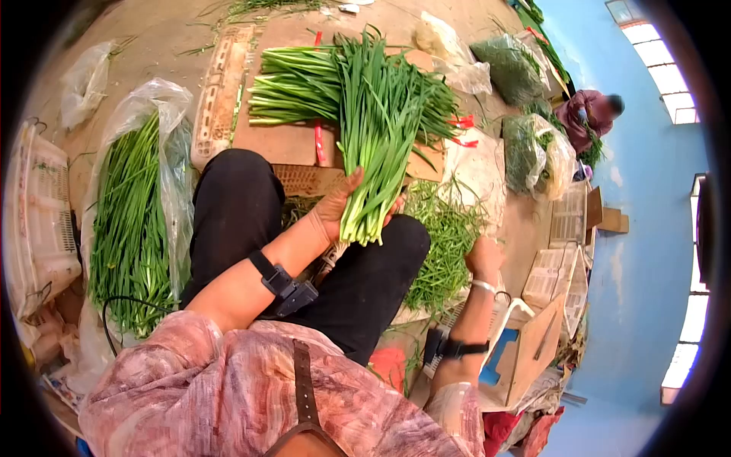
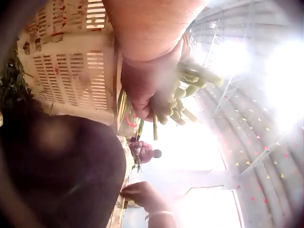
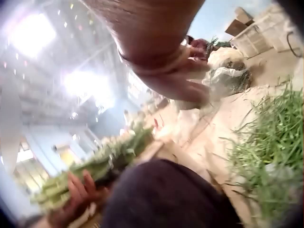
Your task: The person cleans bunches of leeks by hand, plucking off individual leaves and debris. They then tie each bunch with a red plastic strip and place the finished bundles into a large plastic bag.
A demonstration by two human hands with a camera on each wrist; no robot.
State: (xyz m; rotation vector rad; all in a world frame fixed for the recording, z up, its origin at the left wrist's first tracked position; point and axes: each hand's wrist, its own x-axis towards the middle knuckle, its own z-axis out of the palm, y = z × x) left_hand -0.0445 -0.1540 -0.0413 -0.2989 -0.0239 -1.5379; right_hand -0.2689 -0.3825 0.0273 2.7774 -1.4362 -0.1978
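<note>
My left hand (image 1: 333, 212) grips a bunch of chives (image 1: 373, 152) near its pale cut stems, over my knees. Stem ends (image 2: 178, 102) stick out past the fist in the left wrist view. The bunch's leaves lie across a second pile of chives (image 1: 293, 84) on cardboard (image 1: 285, 145). Red strips (image 1: 319, 145) run beneath that pile. Off to the right, my right hand (image 1: 485, 259) is apart from the bunch, above loose green trimmings (image 1: 442, 244). Its fingers (image 3: 192, 92) look blurred and loosely extended in the right wrist view, with nothing seen in them.
A plastic bag of chives (image 1: 133, 228) lies beside my left leg. White crates (image 1: 46, 221) stand at far left, and others (image 1: 552, 274) along the right. Beyond the trimmings sit stuffed bags (image 1: 525, 152). Another person (image 1: 586, 118) is by the blue wall (image 1: 640, 206).
</note>
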